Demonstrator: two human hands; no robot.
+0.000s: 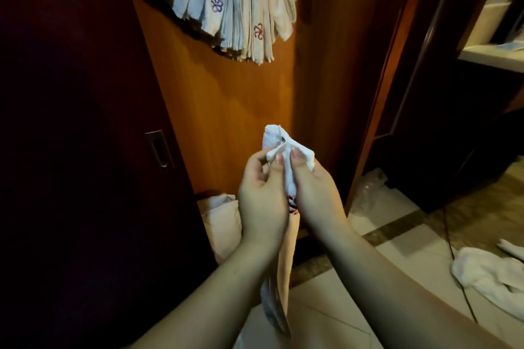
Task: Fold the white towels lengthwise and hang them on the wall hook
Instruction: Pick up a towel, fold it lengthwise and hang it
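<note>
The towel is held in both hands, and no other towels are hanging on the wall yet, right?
Not quite. Both hands, left and right, do hold the towel, but the head view shows a bunch of hanging towels already on the wall.

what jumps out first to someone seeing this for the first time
At centre, the left hand and right hand pinch the top of a narrow white towel that hangs down between the forearms. Above, a fan of hung towels with embroidered flowers spreads against the orange wood panel. A crumpled pile lies on the floor at lower right.
</note>
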